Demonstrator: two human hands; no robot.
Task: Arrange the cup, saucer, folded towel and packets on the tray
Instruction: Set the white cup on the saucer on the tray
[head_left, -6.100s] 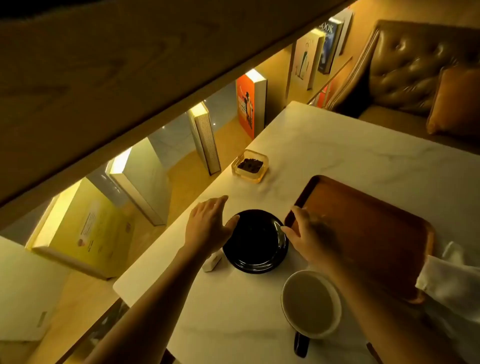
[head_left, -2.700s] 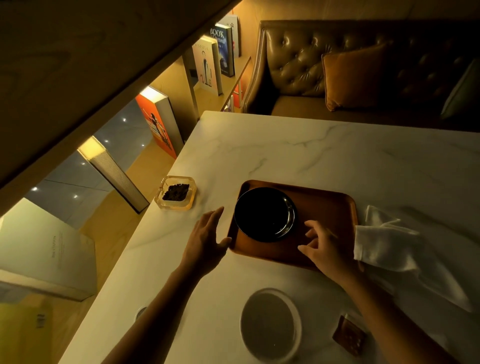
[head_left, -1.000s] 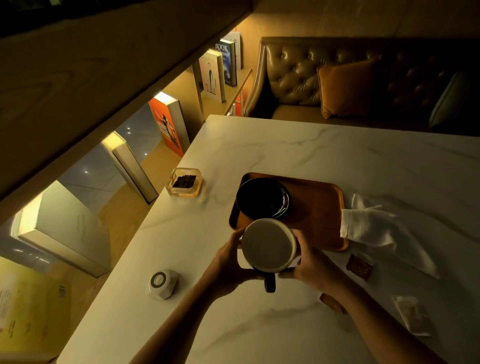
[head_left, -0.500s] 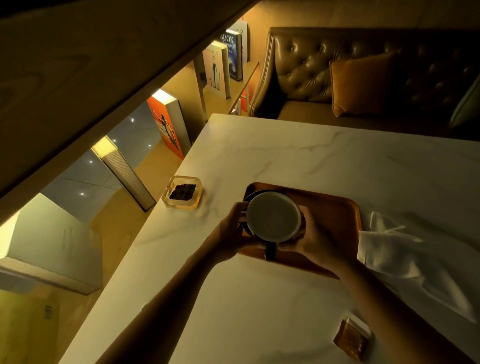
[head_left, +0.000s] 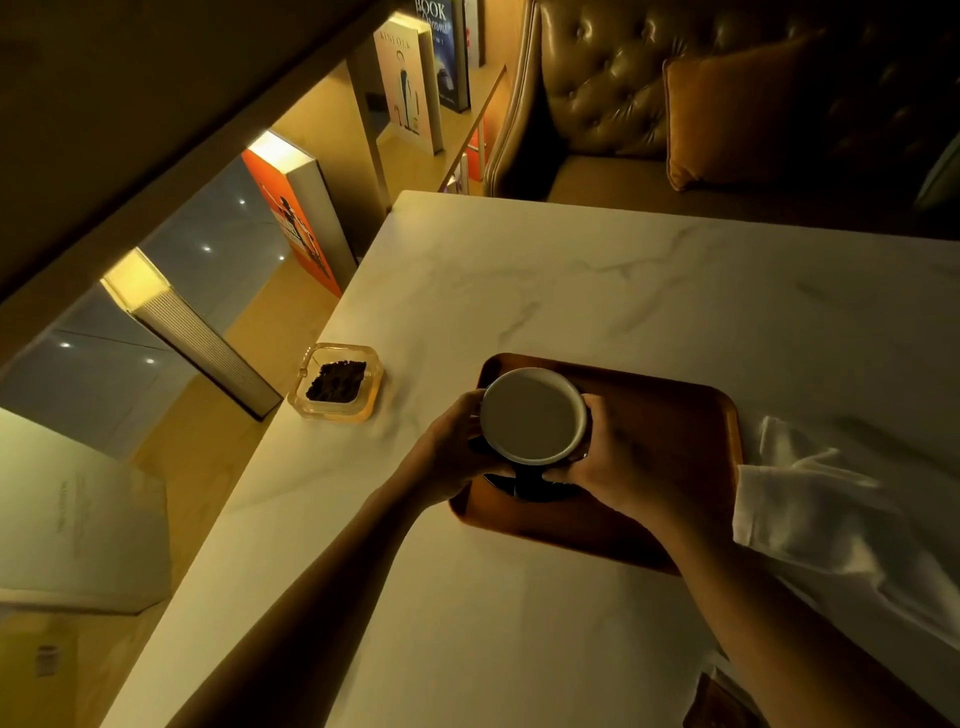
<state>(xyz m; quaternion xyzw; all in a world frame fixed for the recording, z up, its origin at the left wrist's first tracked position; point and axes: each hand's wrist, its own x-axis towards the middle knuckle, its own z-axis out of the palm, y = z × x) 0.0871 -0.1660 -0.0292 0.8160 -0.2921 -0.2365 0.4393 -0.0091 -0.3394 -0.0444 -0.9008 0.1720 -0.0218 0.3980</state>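
A dark cup (head_left: 532, 415) with a pale inside is held over the left end of the brown wooden tray (head_left: 675, 415). My left hand (head_left: 449, 449) grips its left side and my right hand (head_left: 618, 462) its right side. Only a dark sliver of the black saucer (head_left: 506, 483) shows under the cup and my hands. I cannot tell whether the cup rests on it. A white towel (head_left: 831, 509) lies crumpled on the marble table (head_left: 571, 280), against the tray's right edge. A brown packet (head_left: 719, 704) lies near the bottom edge by my right forearm.
A square glass ashtray (head_left: 337, 382) with dark contents stands near the table's left edge. Beyond that edge is a drop to oversized book displays (head_left: 296, 208). A tufted leather sofa (head_left: 623, 88) with an orange cushion (head_left: 737, 109) stands behind the table.
Both hands lifted the cup from the table in front of the tray and carried it over the saucer on the tray. In the last half second it stayed nearly in place.
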